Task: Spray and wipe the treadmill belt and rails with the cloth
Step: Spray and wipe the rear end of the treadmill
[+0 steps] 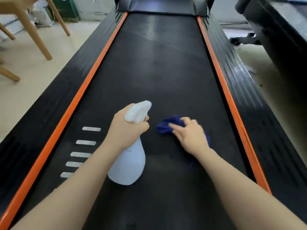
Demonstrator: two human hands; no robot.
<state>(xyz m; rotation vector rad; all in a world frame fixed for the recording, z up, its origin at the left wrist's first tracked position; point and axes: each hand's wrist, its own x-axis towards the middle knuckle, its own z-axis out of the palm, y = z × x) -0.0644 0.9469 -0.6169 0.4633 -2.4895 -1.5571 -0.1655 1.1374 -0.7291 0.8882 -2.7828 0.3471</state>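
Observation:
The black treadmill belt [159, 72] runs away from me between two orange-edged black rails, the left rail [54, 103] and the right rail [245, 90]. My left hand [126, 128] grips the neck of a white spray bottle [129, 165], whose nozzle points forward over the belt. My right hand [189, 135] presses a dark blue cloth [167, 124] onto the belt, fingers spread over it. Part of the cloth is hidden under the palm.
Several silver stripes [86, 142] mark the belt at the left. Wooden chair legs [31, 29] stand on the pale floor to the left. A dark piece of equipment [274, 30] sits at the right. The treadmill's motor cover [162, 5] closes the far end.

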